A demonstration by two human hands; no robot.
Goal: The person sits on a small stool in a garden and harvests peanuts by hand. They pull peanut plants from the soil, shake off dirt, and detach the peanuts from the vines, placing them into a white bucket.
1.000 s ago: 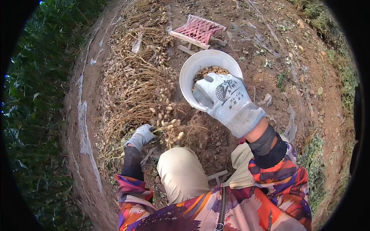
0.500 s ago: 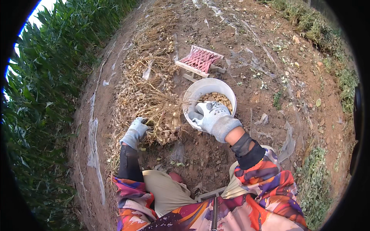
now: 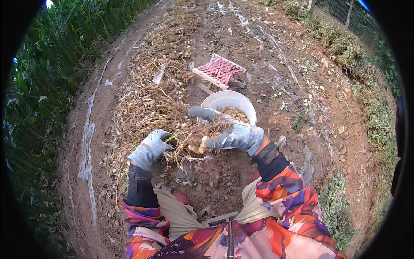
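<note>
My left hand [image 3: 150, 149], in a pale blue-grey knit glove, is closed round the stems of a dried peanut plant [image 3: 188, 139]. The plant's roots and pods point to the right, toward the bucket. My right hand [image 3: 239, 134], gloved the same way, reaches across the near side of the bucket to the root end. Its fingers and thumb are spread around the pods, with the thumb beside a pale peanut [image 3: 202, 145]. Behind this hand stands a white bucket [image 3: 251, 105], partly filled with picked peanuts [image 3: 234, 113].
A low wooden stool with pink webbing [image 3: 222, 69] stands just beyond the bucket. A long row of pulled peanut plants [image 3: 151, 103] runs away on the left. Green corn [image 3: 56, 77] borders that side. Torn plastic film [image 3: 87, 142] lies on the soil.
My right hand has moved from over the bucket leftward to the plant's roots, its fingers spreading. My left hand keeps hold of the stems, and the pod end now shows raised between both hands.
</note>
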